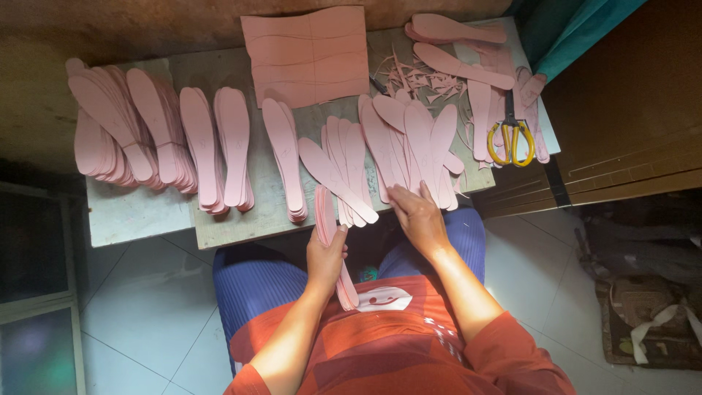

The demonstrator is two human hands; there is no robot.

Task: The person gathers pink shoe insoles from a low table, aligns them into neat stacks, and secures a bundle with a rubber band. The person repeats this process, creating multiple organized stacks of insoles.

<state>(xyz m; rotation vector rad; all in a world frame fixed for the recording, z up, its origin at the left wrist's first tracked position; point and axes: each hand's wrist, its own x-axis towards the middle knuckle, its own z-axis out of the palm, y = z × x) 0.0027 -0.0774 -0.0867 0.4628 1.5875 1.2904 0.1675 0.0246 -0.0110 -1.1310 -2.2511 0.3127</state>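
My left hand (327, 257) grips a stack of pink insole cut-outs (326, 212) held on edge below the table's front edge. My right hand (415, 213) rests with spread fingers on a loose fan of pink insoles (409, 139) lying at the front of the grey table (139, 216). Between the two hands a single insole (333, 177) lies slanted across another small pile. Both forearms come up from my lap in orange sleeves.
Several stacks of pink insoles (153, 124) line the table's left half. A pink sheet with traced outlines (307, 55) lies at the back. Yellow-handled scissors (512, 135) and scraps (420, 77) sit at the right. White tiled floor (146, 307) lies below.
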